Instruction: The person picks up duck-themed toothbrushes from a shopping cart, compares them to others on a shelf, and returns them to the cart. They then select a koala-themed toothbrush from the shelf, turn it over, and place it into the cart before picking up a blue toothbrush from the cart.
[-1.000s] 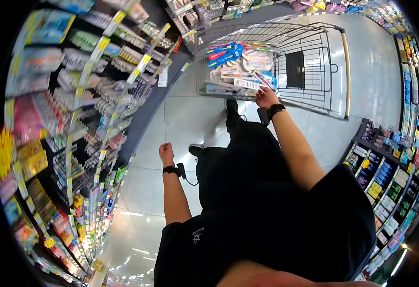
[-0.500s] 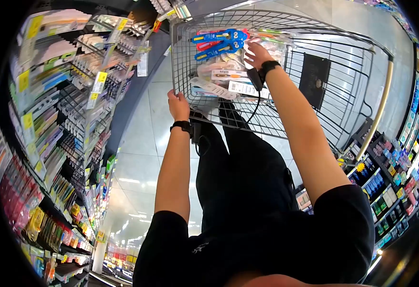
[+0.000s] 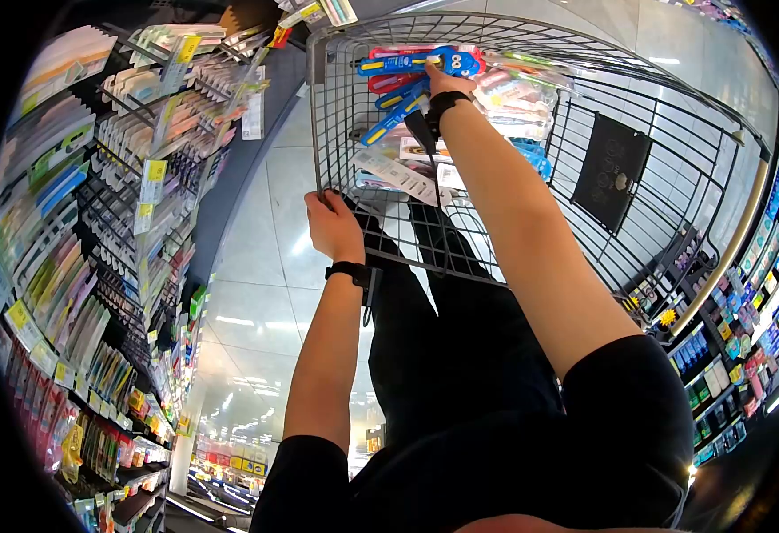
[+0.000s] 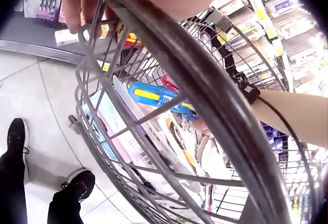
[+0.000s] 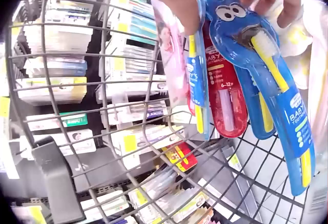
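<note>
My left hand [image 3: 334, 229] grips the near left corner of the wire shopping cart's rim [image 4: 212, 83], its fingers hooked over the bar. Inside the cart, my right hand [image 3: 449, 82] pinches blue packaged toothbrushes [image 5: 288, 108] near their cartoon-eyed tops, thumb on one side and fingers on the other. A red toothbrush pack [image 5: 225, 83] hangs among the blue ones in the right wrist view. White packages [image 3: 398, 174] lie nearer to me, and pale, clear-wrapped packs [image 3: 516, 98] lie to the right of the right hand.
Shelves of hanging packaged goods [image 3: 132, 124] line the left side. More product racks [image 3: 736, 355] stand at the right, beyond the cart handle [image 3: 727, 249]. A black panel [image 3: 612, 169] hangs on the cart's wire. Below the cart are the person's shoes [image 4: 79, 185] on pale floor tiles [image 4: 31, 95].
The left hand has risen from beside the leg to the cart rim. The right hand has moved from the cart's near side across to the blue toothbrush packs and taken hold. The cart appears closer.
</note>
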Tool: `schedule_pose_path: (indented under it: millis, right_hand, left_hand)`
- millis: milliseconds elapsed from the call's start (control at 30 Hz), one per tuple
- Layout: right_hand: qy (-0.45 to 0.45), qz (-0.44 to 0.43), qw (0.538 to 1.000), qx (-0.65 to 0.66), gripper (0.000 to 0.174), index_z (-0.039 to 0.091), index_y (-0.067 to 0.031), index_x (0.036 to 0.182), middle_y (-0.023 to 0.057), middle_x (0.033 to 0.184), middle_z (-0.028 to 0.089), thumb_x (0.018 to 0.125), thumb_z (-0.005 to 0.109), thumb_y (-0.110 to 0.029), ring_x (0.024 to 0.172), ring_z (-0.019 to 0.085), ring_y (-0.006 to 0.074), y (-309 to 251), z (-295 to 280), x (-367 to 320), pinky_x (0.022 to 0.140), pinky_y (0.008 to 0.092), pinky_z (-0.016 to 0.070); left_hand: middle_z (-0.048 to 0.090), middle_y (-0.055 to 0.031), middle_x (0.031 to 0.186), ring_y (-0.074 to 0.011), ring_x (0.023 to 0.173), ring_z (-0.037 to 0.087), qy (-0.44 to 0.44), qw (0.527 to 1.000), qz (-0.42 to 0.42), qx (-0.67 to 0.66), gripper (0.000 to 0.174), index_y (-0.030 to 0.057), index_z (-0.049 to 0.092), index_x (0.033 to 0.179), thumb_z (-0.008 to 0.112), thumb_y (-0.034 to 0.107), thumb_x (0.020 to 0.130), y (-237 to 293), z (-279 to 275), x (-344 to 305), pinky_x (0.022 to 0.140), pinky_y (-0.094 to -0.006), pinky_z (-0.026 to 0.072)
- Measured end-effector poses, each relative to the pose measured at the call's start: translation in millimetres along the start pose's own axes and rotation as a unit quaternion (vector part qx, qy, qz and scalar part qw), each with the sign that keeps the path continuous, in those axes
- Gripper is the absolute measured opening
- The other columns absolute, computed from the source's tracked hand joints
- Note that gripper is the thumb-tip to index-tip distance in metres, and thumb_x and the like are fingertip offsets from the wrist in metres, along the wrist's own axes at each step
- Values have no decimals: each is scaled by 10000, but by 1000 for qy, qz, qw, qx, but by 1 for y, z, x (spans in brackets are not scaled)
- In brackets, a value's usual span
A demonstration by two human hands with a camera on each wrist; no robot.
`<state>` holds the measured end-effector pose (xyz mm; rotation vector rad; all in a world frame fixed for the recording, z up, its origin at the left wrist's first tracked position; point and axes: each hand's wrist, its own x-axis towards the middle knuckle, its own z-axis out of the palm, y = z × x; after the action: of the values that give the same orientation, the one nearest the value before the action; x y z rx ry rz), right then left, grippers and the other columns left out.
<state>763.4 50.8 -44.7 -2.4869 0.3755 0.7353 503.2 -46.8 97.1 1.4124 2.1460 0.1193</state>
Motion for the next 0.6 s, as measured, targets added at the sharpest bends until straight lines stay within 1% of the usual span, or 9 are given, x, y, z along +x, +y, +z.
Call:
schedule_pose_path:
  millis: [67,167,233,367,433,500,533,567,600]
  right_hand:
    - [-52,-11,998,23,884,438,35,1279,242,1224,606,668,883,-422,1158,604,363,1,-4,-4,1003,427,468]
    - [-115,-60,983,129,631,527,19,1167,185,1034,660,726,854,-292,928,653,305,16,14,12,837,416,504]
    - [-152,19,953,260,552,563,-28,1138,124,998,665,741,844,-288,865,615,235,13,11,5,773,392,485]
    - [-164,-1,958,233,461,555,-85,1152,111,1069,656,803,794,-267,919,618,230,5,-4,-1,801,385,480]
    - [-92,85,974,189,488,551,-91,1199,105,1135,659,817,782,-288,996,628,213,7,14,15,873,360,484]
    - [-125,-1,975,-184,568,546,-150,1315,94,1222,647,812,784,-265,1098,629,208,41,52,71,941,342,487]
    - [-98,196,976,15,679,506,-283,1419,73,1265,636,805,783,-198,1169,615,222,6,24,35,975,332,493]
    - [-99,197,975,15,679,506,-283,1419,73,1265,636,805,783,-198,1169,615,222,15,31,38,975,332,493]
    - [-117,97,983,108,660,501,-166,1327,97,1171,643,755,829,-201,1077,620,234,37,48,58,939,370,488]
  left_hand:
    - [664,-117,965,-375,827,646,3,1000,1,-1,209,70,495,1013,482,279,1017,0,2,0,676,-494,498]
    - [665,-112,967,-376,827,648,13,1000,0,-2,205,75,496,1013,482,280,1015,-1,7,-1,669,-497,502]
    - [665,-109,970,-375,830,650,20,1000,0,-1,203,78,496,1013,482,280,1014,-2,8,-1,669,-498,504]
    - [664,-102,981,-374,842,653,23,1000,3,6,195,78,494,1018,489,273,1011,0,13,2,674,-496,508]
    - [663,-100,984,-373,843,653,23,1000,4,9,193,78,494,1020,492,270,1010,0,14,0,675,-496,508]
    - [662,-101,981,-371,840,653,24,1000,0,6,191,76,493,1021,496,266,1008,0,16,1,672,-493,507]
    - [662,-101,981,-371,840,653,25,1000,1,7,191,76,493,1021,496,266,1008,-1,18,1,672,-493,507]
    - [674,-109,946,-350,818,662,38,999,6,5,198,74,504,1020,500,271,1006,-2,20,1,674,-483,503]
    - [685,-118,911,-329,796,670,50,999,12,4,205,72,515,1018,505,276,1003,-1,22,1,675,-472,499]
